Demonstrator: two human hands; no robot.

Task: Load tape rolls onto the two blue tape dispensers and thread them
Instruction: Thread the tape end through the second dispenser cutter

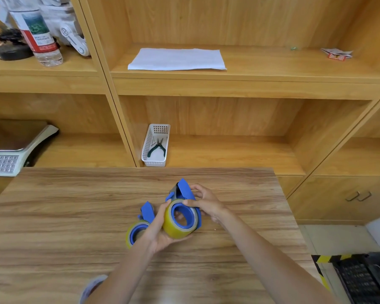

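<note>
Both hands grip one loaded blue dispenser (185,195) mid-table (53,205): left hand (160,231) cups its tape roll (179,219), right hand (206,204) pinches the top. Second loaded dispenser (140,224) rests just left.

My one head view looks forward and down over the desk (75,205), close above, shelves (228,84) beyond.

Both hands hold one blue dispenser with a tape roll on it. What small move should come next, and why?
Probably find the tape's free end with the right hand and pull it toward the blue front flap: the yellowish roll already sits on the dispenser, the left hand cradles it from below, and no strip is visibly threaded yet.
</note>
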